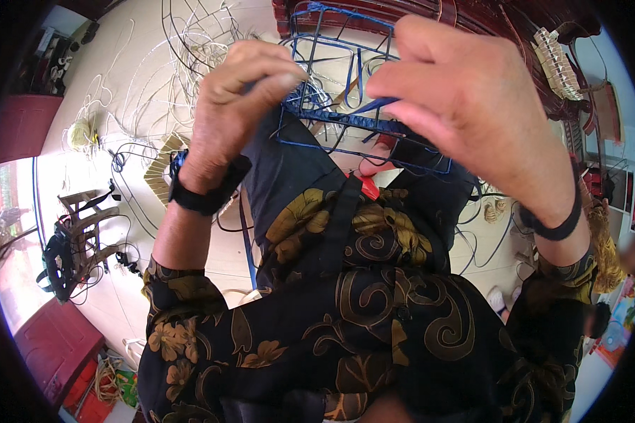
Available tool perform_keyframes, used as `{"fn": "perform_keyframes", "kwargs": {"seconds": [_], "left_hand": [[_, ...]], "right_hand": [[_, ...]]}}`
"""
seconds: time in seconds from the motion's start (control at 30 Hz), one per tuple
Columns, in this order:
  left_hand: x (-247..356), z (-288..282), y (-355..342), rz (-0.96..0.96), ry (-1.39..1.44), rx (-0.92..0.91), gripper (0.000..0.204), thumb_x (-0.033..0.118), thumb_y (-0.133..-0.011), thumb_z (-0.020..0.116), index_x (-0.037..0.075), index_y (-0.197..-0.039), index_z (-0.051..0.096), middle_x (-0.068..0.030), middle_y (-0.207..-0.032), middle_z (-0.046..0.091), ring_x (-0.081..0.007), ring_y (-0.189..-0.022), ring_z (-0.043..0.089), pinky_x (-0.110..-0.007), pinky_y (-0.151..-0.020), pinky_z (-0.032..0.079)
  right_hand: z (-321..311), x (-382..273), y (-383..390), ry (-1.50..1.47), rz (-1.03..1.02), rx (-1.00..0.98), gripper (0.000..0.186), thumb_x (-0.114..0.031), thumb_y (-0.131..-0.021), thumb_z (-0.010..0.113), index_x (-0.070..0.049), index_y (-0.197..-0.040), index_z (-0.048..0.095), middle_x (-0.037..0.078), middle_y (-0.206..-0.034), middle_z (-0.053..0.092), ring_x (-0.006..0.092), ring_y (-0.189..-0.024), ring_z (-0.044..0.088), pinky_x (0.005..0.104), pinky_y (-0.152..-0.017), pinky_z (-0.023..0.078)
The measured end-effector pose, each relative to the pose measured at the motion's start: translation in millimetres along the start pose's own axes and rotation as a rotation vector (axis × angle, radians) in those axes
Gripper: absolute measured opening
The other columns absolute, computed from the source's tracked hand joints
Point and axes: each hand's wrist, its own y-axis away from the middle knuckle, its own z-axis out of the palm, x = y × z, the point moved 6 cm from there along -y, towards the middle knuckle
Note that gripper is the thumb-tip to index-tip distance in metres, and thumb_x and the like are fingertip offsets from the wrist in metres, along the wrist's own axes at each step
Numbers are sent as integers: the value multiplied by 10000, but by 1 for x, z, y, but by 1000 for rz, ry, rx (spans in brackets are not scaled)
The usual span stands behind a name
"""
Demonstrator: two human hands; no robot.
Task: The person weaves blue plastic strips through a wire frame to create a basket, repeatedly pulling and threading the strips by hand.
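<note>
A blue wire basket frame [346,49] is held up close in front of me, above my lap. My left hand [236,99] pinches its near left edge, fingers closed on a blue strip wound around the wire. My right hand [466,99] grips the frame's near right side, thumb and fingers closed on a blue strip [370,106] that runs across the lower rim. A loose blue strip [247,240] hangs down past my left wrist. Both wrists wear black bands. Part of the frame is hidden behind my hands.
Bare wire frames and pale cane strands [190,42] lie on the light floor at upper left. A small wooden stool with dark straps [77,233] stands at left. A woven basket [557,63] sits at upper right near dark red furniture. Another person [607,261] sits at right.
</note>
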Motion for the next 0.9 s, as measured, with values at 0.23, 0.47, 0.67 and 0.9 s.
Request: {"fn": "perform_keyframes", "kwargs": {"seconds": [0.23, 0.47, 0.67, 0.9], "left_hand": [[-37, -20, 11, -105, 119, 85, 125, 103, -952, 672, 16, -996, 750, -77, -1105, 696, -184, -1096, 629, -310, -989, 471], [-47, -7, 6, -139, 176, -32, 110, 92, -960, 663, 5, -977, 728, -79, -1117, 694, -172, -1091, 628, -305, -991, 466], [-42, 2, 3, -219, 279, -64, 120, 121, -961, 684, 13, -1006, 705, -60, -1107, 684, -147, -1074, 616, -289, -981, 460], [-21, 14, 3, -108, 170, -138, 313, 91, -811, 808, 81, -1114, 729, -65, -1197, 636, -211, -1143, 596, -339, -977, 477]], "right_hand": [[-7, 18, -25, -122, 132, -248, 122, -127, -800, 766, -77, -909, 739, 70, -780, 579, 254, -699, 614, 354, -626, 497], [3, 46, -28, -286, 71, -155, 110, -102, -809, 762, -21, -872, 723, 99, -789, 635, 276, -709, 632, 370, -627, 497], [1, 52, -38, -333, 157, -221, 119, -110, -798, 773, -8, -818, 716, 106, -745, 634, 263, -645, 622, 374, -575, 474], [3, 46, -32, -185, 95, -208, 96, -97, -797, 754, -20, -773, 703, 87, -708, 615, 253, -625, 616, 363, -550, 468]]}}
